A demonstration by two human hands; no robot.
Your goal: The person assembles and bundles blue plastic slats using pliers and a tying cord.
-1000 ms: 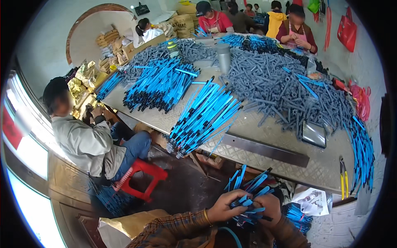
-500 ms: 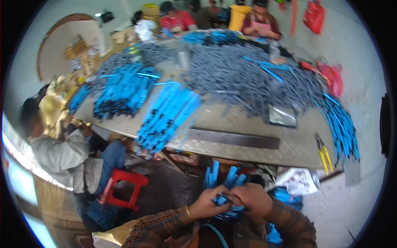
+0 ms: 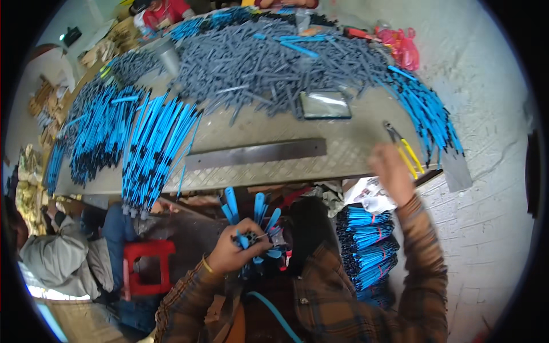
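My left hand is closed around a bundle of blue strips, held over my lap with their ends fanned out. A thin pale strand sticks out beside the fingers. My right hand is raised away from the bundle, by the table's front edge, its fingers blurred. Just right of it lie pliers with yellow handles, jaws pointing away from me. Whether my fingers touch them I cannot make out.
The table carries a large heap of grey strips, blue strip piles at left, more at right, a dark metal bar and a glassy tray. Tied bundles stand below. A red stool and a seated person are left.
My right hand has left the bundle and moved out to the right, near the pliers. The left hand keeps its hold. The view has turned right and down.
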